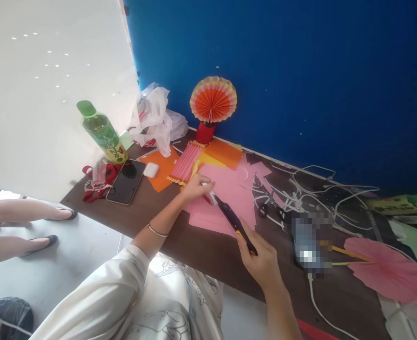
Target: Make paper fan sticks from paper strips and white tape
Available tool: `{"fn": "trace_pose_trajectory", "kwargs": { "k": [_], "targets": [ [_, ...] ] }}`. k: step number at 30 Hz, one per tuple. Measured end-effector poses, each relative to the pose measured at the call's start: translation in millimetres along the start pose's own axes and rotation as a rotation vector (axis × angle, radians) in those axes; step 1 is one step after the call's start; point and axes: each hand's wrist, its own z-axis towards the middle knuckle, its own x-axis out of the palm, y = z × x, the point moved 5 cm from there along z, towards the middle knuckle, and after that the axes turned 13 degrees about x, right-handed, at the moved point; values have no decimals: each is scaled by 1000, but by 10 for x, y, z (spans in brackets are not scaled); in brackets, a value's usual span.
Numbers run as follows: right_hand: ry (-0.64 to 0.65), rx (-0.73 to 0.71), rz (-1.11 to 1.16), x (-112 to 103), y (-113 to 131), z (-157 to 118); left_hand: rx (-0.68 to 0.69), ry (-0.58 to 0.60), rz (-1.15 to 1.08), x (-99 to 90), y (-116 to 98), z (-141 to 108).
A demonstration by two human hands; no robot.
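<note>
Two bare hands, the left hand (pixel 197 186) and the right hand (pixel 260 255), are close together over a dark brown table (pixel 190 250). The left hand pinches a small white and red thing (pixel 210 197) between its thumb and fingers. It is too small to tell what that is. The right hand is wrapped around a long black and yellow cutter knife (pixel 234 221). The knife points up and to the left, and its tip is right by the small thing. I cannot tell if they touch.

Under them lie flat pink paper sheets (pixel 226 182). Just behind the left hand is a pink folded paper strip with yellow edges (pixel 184 163), with lots of little pleats. Flat orange paper (pixel 224 155) lies at the back of the pink sheets.

Near the blue wall (pixel 300 85), a round orange, pink and yellow paper fan (pixel 213 100) stands up above a red round base (pixel 204 133). To the left are a small white case (pixel 151 170), a black phone (pixel 126 182), a green bottle (pixel 104 134) standing up, and crumpled white plastic bags (pixel 153 115). To the right, white cords (pixel 295 196) lie in a tangle, and a big pink paper fan (pixel 389 269) lies near the table's end. Another person's bare legs (pixel 13 212) show at the far left.
</note>
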Motion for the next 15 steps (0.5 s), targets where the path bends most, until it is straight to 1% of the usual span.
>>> {"fn": "trace_pose_trajectory", "kwargs": {
  "k": [7,15],
  "targets": [
    [68,25,-51,-23,14,5,-37,-15,-49,-17,-6,1],
    [60,16,-69,-16,-4,-31,-36,-23,-111,-38,2,2]
  ]
}}
